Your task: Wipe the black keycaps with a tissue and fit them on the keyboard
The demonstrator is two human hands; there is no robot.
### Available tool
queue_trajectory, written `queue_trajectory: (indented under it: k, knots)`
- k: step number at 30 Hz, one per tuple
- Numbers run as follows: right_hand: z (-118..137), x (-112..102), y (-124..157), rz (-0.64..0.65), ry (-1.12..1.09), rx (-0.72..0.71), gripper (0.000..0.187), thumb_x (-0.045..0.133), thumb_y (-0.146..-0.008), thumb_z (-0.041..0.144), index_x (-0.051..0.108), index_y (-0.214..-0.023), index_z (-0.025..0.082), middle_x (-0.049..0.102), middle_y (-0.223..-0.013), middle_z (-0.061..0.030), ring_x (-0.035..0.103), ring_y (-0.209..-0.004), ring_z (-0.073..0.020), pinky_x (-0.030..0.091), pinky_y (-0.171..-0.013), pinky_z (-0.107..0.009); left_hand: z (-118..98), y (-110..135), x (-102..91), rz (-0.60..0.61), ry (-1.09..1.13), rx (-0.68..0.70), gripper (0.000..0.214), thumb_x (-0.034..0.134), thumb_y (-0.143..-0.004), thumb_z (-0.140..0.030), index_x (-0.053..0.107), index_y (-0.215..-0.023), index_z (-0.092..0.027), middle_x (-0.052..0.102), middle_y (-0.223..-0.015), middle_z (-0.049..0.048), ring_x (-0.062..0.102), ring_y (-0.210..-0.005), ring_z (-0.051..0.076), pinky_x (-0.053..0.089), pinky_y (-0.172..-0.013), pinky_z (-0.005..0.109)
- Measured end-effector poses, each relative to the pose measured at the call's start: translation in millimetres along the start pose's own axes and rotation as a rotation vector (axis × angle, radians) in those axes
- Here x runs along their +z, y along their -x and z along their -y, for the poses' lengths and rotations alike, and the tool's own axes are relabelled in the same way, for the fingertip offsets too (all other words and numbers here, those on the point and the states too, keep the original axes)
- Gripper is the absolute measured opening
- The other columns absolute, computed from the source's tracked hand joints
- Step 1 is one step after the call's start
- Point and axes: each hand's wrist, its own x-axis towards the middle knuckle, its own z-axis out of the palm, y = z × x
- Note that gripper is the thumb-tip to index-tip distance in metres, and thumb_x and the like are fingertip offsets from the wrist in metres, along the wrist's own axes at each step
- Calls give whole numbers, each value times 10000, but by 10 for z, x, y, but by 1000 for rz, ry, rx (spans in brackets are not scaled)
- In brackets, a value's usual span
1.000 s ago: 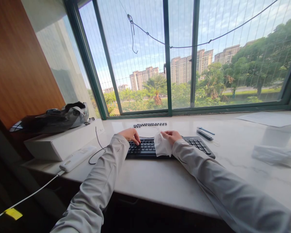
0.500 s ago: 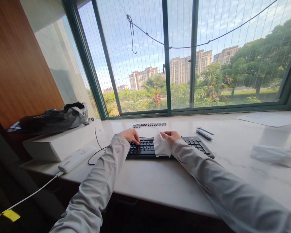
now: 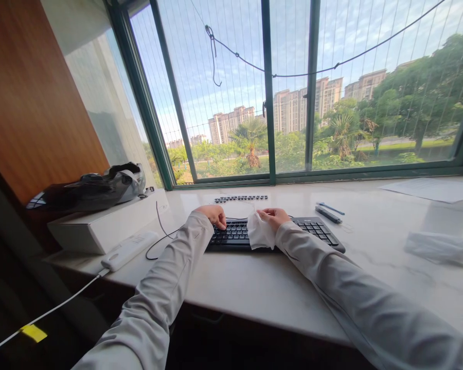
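Note:
A black keyboard (image 3: 237,232) lies on the pale marble-look counter, partly covered by my hands. Over its left part is my left hand (image 3: 213,214), its fingers bent and closed down at the keys; whatever they hold, if anything, is hidden. My right hand (image 3: 274,218) pinches a white tissue (image 3: 261,232), which hangs down over the middle of the keyboard. Behind the keyboard, small black keycaps (image 3: 241,198) lie in a row on the counter.
To the right are a blue stick-like tool (image 3: 332,208), a dark pen-shaped item (image 3: 328,215), a clear plastic bag (image 3: 440,247) and white paper (image 3: 432,189). At left, a white power strip (image 3: 129,250) sits before a white box (image 3: 104,226) bearing a black bag (image 3: 88,190).
The view has shifted slightly, so everything appears a little further right. Both hands stay over the keyboard, and the right one still pinches the tissue.

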Motion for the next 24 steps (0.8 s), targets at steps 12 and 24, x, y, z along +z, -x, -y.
queue_trajectory:
  k: [12,24]
  knots:
    - [-4,26,3,-7,18,5,348,736,-616,460,719,-741,136,691,-675,-82,615,-614,-209,456,-551,-283,11,-22,15,68,-57,-42,465,794,-477,-503,740,-809,-183,699,-772,22,544,-656,127,403,-595,207]
    - [-101,2,-85,22,142,-14,470,656,-667,550,733,-868,132,698,-739,-77,613,-662,-186,439,-584,-264,16,100,15,-53,11,-34,481,791,-465,-532,735,-790,-181,703,-792,29,584,-750,160,409,-644,219]
